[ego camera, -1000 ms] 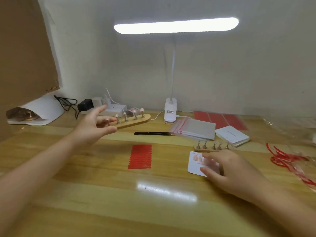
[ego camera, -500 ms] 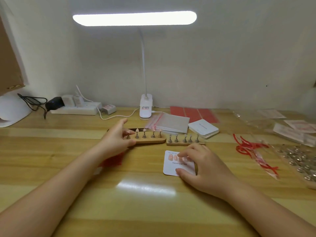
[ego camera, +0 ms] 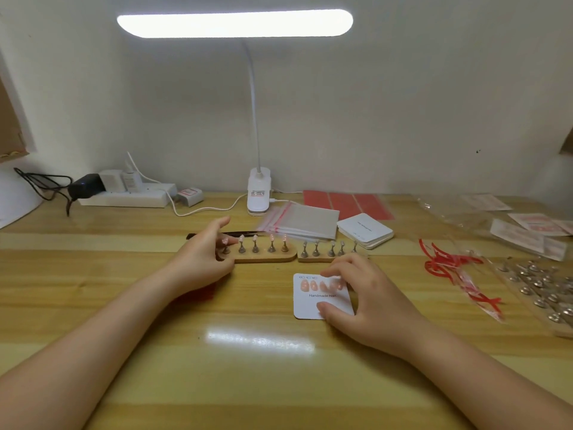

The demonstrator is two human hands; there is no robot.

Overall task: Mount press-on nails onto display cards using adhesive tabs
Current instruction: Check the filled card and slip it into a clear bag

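Note:
A white display card (ego camera: 305, 308) lies on the wooden desk (ego camera: 217, 367) with several pink nails (ego camera: 313, 286) in a row along its top. My right hand (ego camera: 369, 299) rests on the card, thumb pressing its lower edge and fingertips over the nails at the right. My left hand (ego camera: 201, 262) grips the left end of a wooden nail stand (ego camera: 266, 259), whose pegs carry several pink nails; a fingertip touches the first peg. A second wooden stand (ego camera: 325, 259) with bare metal pegs sits end to end with it. A red adhesive tab sheet (ego camera: 198, 295) shows partly under my left wrist.
Black tweezers (ego camera: 251, 233) lie behind the stands. Further back are zip bags (ego camera: 307, 220), a stack of white cards (ego camera: 366, 231), red sheets (ego camera: 347, 202), the lamp base (ego camera: 259, 197) and a power strip (ego camera: 124, 198). Peeled red strips (ego camera: 449, 265) and a bag of metal pegs (ego camera: 542, 290) lie right.
My left hand brought the wooden nail stand from the back left of the desk down beside the second stand. My right hand stayed on the card.

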